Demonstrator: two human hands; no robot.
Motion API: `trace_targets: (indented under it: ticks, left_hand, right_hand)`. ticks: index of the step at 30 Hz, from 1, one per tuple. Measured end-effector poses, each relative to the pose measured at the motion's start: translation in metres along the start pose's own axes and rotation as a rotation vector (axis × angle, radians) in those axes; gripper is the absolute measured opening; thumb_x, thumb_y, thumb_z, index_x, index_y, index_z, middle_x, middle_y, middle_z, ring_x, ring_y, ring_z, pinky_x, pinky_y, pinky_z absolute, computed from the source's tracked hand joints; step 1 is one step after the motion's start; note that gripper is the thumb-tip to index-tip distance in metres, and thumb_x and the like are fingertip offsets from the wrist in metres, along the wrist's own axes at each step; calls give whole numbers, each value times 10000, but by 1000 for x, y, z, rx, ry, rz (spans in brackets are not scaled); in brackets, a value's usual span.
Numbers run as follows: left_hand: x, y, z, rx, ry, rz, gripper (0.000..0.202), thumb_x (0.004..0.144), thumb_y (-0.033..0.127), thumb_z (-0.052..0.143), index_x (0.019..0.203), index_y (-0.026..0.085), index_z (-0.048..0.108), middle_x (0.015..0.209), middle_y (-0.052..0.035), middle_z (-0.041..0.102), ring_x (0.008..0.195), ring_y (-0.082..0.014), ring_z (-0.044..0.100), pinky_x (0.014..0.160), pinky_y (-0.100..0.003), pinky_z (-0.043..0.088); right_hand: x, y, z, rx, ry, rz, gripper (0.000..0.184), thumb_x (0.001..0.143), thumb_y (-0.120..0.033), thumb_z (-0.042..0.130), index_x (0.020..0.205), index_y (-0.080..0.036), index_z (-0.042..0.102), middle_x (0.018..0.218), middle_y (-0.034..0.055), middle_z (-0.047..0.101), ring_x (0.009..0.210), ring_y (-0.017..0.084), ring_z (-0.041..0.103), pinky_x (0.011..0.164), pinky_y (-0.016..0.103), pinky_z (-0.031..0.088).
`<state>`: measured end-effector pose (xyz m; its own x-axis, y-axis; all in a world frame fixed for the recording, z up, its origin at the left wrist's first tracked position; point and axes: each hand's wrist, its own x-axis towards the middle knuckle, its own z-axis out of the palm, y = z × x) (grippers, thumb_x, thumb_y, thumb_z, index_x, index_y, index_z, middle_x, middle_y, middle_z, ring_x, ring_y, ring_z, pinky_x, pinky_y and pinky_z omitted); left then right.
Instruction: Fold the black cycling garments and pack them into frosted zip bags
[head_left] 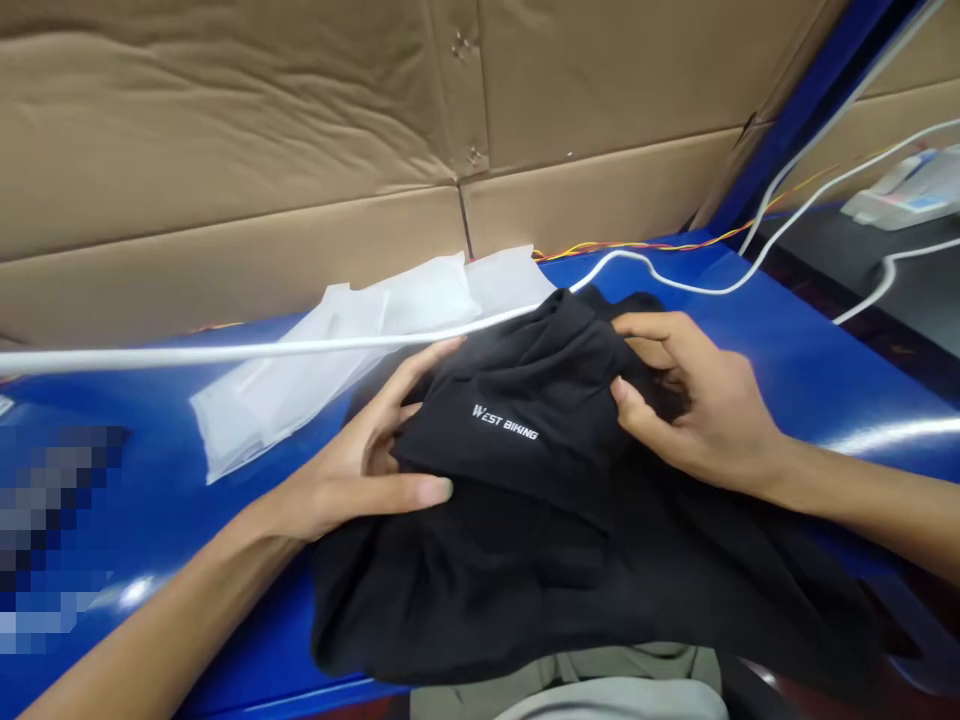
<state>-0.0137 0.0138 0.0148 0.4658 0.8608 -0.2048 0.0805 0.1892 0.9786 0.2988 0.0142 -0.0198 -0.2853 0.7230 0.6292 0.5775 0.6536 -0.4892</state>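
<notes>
A black cloth garment point(525, 560) with a white "WEST BIKING" print lies bunched on the blue table, its near part reaching over the front edge; its exact kind does not show. On its left side, my left hand point(360, 460) has the cloth between the thumb on top and the fingers behind. My right hand point(697, 400) pinches a fold at the upper right between thumb and fingertips. The printed part lies between both hands. Some fingertips of each hand are hidden by the fabric.
Clear plastic bags point(300, 370) lie behind the garment on the blue table point(247, 570). A white cable point(187, 355) runs across them and on to the right. Cardboard panels point(300, 130) stand along the back, with thin yellow and red wires point(622, 245) at their foot. A blurred-out dark object point(52, 490) is at left.
</notes>
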Motion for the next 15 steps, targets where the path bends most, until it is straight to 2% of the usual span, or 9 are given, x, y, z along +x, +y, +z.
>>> trace_targets:
  ticks: [1,3,5,8,10,12,15]
  left_hand:
    - [1,0,0,56,25,12,989,692,367,976,1566,401,515,1477,-40,678,1306,-357,693,994,-368,640]
    - [4,-2,2,72,107,20,869,713,308,954,1500,363,590,1486,-46,669,1292,-338,702,980,-329,639]
    - [8,-3,6,0,186,4,770,710,324,948,1422,319,656,1376,-52,731,1170,-310,757,912,-299,653]
    - [12,-5,8,-111,316,-47,685,713,358,940,1353,298,702,1156,-34,796,939,-259,799,775,-279,665]
    - [13,-5,8,-185,392,-46,622,724,358,932,1308,288,729,1087,-21,801,894,-237,794,770,-271,665]
    - [12,-3,7,-243,425,-30,572,725,351,931,1264,283,751,1081,-9,797,891,-212,784,782,-247,659]
    - [8,-1,6,-273,423,-33,598,690,366,944,1252,294,753,1081,10,789,743,-145,737,632,-181,614]
  right_hand:
    - [1,1,0,46,-21,60,464,927,-178,618,1369,-301,554,1083,-2,796,784,196,775,636,292,613]
    - [4,4,0,161,-72,176,541,912,-162,610,1426,-309,525,1121,6,789,883,209,787,716,307,633]
    - [8,6,-1,321,-117,287,537,901,-164,617,1410,-314,535,1072,3,786,911,217,788,723,307,637]
    - [11,10,-2,608,-181,441,561,868,-173,627,1395,-331,516,1043,0,777,853,218,783,650,302,635]
    - [12,12,-2,710,-274,519,650,845,-175,628,1452,-338,461,1014,0,765,785,214,766,623,316,637]
    - [12,13,-1,681,-352,557,739,841,-190,622,1530,-334,397,963,-3,744,711,203,730,596,323,625]
    - [9,12,0,438,-302,508,745,852,-218,611,1565,-319,419,974,17,701,693,195,685,575,318,593]
